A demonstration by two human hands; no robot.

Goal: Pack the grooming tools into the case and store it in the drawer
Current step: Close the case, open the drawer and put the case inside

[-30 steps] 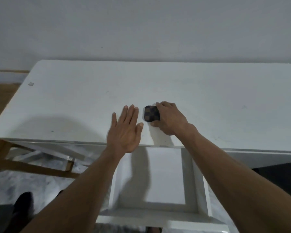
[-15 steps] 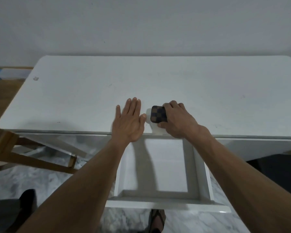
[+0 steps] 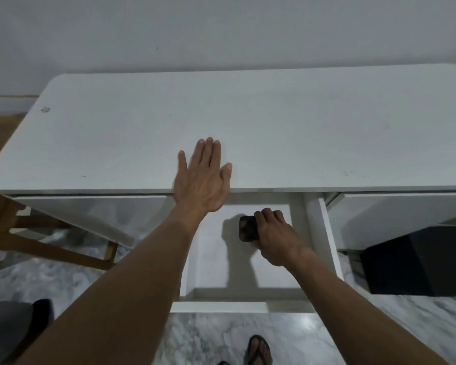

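Observation:
The small dark checkered case (image 3: pixel 248 228) is inside the open white drawer (image 3: pixel 324 238), near its back. My right hand (image 3: pixel 274 238) grips the case from the right, fingers curled over its top edge. Whether the case touches the drawer's floor I cannot tell. My left hand (image 3: pixel 203 177) lies flat with straight fingers on the front edge of the white table (image 3: pixel 300 122), just above the drawer's left side. No grooming tools are visible.
A wooden chair frame (image 3: pixel 50 246) stands under the table at the left. A black box (image 3: pixel 419 262) sits on the marble floor at the right. A foot in a sandal (image 3: pixel 258 351) is below the drawer's front panel.
My right hand has carried the case off the tabletop and down into the open drawer. My left hand stays flat on the table's front edge.

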